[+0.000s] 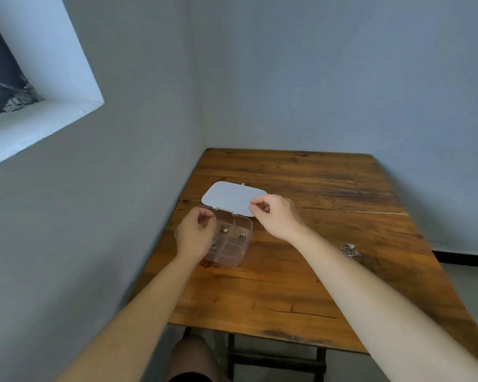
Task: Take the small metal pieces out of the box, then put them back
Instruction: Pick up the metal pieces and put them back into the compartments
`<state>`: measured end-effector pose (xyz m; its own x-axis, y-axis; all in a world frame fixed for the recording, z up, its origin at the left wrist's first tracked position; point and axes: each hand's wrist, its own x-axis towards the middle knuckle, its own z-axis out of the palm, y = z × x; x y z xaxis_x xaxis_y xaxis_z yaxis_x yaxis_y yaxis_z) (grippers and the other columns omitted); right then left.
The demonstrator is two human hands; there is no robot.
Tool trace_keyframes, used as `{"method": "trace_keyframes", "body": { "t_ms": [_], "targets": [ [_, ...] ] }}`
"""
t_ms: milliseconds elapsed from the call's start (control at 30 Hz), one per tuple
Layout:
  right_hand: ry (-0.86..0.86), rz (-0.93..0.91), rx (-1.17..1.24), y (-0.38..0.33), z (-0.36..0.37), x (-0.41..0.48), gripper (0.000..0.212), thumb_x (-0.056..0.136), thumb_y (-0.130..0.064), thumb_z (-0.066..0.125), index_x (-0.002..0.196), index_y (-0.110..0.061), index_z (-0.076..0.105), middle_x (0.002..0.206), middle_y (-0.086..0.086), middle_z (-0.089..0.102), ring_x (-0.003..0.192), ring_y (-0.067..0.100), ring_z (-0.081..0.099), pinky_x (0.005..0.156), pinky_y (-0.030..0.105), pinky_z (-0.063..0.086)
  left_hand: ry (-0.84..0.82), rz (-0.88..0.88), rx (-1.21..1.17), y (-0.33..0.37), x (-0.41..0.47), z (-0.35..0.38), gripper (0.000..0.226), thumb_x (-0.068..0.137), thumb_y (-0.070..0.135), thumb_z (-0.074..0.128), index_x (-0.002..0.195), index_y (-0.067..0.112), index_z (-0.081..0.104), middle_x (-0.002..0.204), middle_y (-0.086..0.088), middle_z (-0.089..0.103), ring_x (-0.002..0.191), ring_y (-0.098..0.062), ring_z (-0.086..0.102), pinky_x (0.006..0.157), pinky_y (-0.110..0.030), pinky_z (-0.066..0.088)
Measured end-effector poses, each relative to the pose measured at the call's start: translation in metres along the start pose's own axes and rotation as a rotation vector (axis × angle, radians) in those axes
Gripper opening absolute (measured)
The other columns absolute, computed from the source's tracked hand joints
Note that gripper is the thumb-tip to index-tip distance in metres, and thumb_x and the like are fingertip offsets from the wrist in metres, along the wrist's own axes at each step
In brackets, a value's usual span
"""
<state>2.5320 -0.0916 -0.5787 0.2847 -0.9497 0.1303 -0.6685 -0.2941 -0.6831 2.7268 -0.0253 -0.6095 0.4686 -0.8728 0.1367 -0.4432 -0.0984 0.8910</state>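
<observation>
A small clear plastic box (229, 244) divided into compartments sits near the left edge of the brown wooden table (301, 271), its pale rounded lid (229, 198) swung open behind it, and small dark metal pieces (242, 237) lie in several of its compartments. The left hand (196, 234) hovers over the box's left side with fingers curled inward, though whether it grips anything cannot be told. The right hand (273, 216) pinches the lid's near right edge, while a small tangled metal chain (349, 250) lies well apart to the right.

The clear box (230, 245) lies open, lid (232, 198) tipped back toward 12 o'clock; metal pieces (242, 237) sit in separate compartments.
</observation>
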Motion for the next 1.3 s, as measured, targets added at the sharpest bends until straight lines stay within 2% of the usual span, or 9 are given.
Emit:
{"method": "trace_keyframes", "body": {
  "t_ms": [133,267,433,633,833,933,1033,1167,1300],
  "targets": [
    [0.022,0.093,0.004,0.048,-0.032,-0.044,0.027,0.096,-0.041,0.059,0.117,-0.029,0.07,0.113,-0.01,0.069,0.099,0.005,0.063,0.087,0.029,0.055,-0.057,0.118,0.001,0.032,-0.028,0.037,0.017,0.093,0.017,0.064,0.11,0.019,0.065,0.102,0.008,0.065,0.093,0.0,0.062,0.071,-0.008,0.046],
    [0.096,0.222,-0.035,0.108,-0.071,-0.091,0.025,0.096,-0.038,0.061,0.116,-0.027,0.071,0.111,-0.012,0.07,0.1,0.005,0.063,0.09,0.026,0.053,-0.17,0.288,0.085,0.046,-0.053,0.09,0.026,0.093,0.024,0.065,0.117,0.018,0.064,0.116,0.001,0.064,0.112,-0.015,0.059,0.095,-0.033,0.05],
    [0.227,0.373,-0.106,0.175,-0.108,-0.136,0.022,0.098,-0.025,0.058,0.116,-0.022,0.071,0.116,-0.006,0.069,0.109,0.013,0.063,0.09,0.024,0.046,-0.42,0.368,0.164,0.058,-0.082,0.159,0.041,0.094,0.033,0.064,0.13,0.015,0.06,0.127,-0.003,0.062,0.123,-0.02,0.054,0.101,-0.035,0.047],
    [0.208,0.394,-0.193,0.219,-0.116,-0.146,0.024,0.099,-0.023,0.056,0.12,-0.023,0.068,0.122,-0.003,0.055,0.11,0.018,0.059,0.094,0.032,0.05,-0.598,0.475,0.476,0.068,-0.09,0.228,0.069,0.093,0.053,0.057,0.148,0.013,0.045,0.13,-0.01,0.052,0.122,-0.029,0.044,0.106,-0.038,0.039],
    [0.256,0.328,-0.458,0.22,-0.106,-0.138,0.024,0.1,-0.035,0.049,0.12,-0.027,0.059,0.117,-0.001,0.055,0.105,0.016,0.057,0.078,0.028,0.05,-0.587,0.532,0.384,0.073,-0.067,0.258,0.022,0.094,0.029,0.065,0.108,0.015,0.074,0.099,0.0,0.061,0.099,-0.02,0.057,0.085,-0.025,0.047],
    [0.28,0.329,-0.526,0.216,-0.098,-0.134,0.024,0.098,-0.034,0.049,0.118,-0.025,0.058,0.113,0.001,0.057,0.102,0.017,0.057,0.071,0.027,0.049,-0.595,0.538,0.394,0.078,-0.048,0.269,0.017,0.096,0.023,0.063,0.104,0.012,0.072,0.099,-0.001,0.062,0.098,-0.019,0.057,0.083,-0.022,0.042],
    [0.299,0.301,-0.544,0.219,-0.095,-0.132,0.023,0.096,-0.032,0.052,0.115,-0.022,0.059,0.109,0.003,0.058,0.095,0.018,0.059,0.063,0.025,0.047,-0.594,0.506,0.374,0.09,-0.025,0.284,0.015,0.098,0.021,0.059,0.1,0.012,0.071,0.103,-0.005,0.066,0.098,-0.023,0.06,0.085,-0.028,0.046],
    [0.33,0.281,-0.549,0.221,-0.094,-0.134,0.021,0.094,-0.03,0.052,0.113,-0.022,0.058,0.105,0.002,0.057,0.091,0.017,0.058,0.06,0.025,0.047,-0.522,0.407,0.243,0.121,0.001,0.307,0.012,0.099,0.019,0.059,0.092,0.013,0.068,0.083,-0.001,0.071,0.081,-0.018,0.068,0.08,-0.037,0.058],
    [0.335,0.286,-0.559,0.223,-0.094,-0.134,0.02,0.094,-0.03,0.05,0.111,-0.023,0.057,0.101,-0.002,0.054,0.087,0.016,0.055,0.058,0.023,0.042,-0.532,0.401,0.169,0.151,0.023,0.332,0.01,0.099,0.019,0.06,0.093,0.014,0.067,0.075,0.003,0.071,0.072,-0.014,0.071,0.073,-0.033,0.061]
  ]
}}
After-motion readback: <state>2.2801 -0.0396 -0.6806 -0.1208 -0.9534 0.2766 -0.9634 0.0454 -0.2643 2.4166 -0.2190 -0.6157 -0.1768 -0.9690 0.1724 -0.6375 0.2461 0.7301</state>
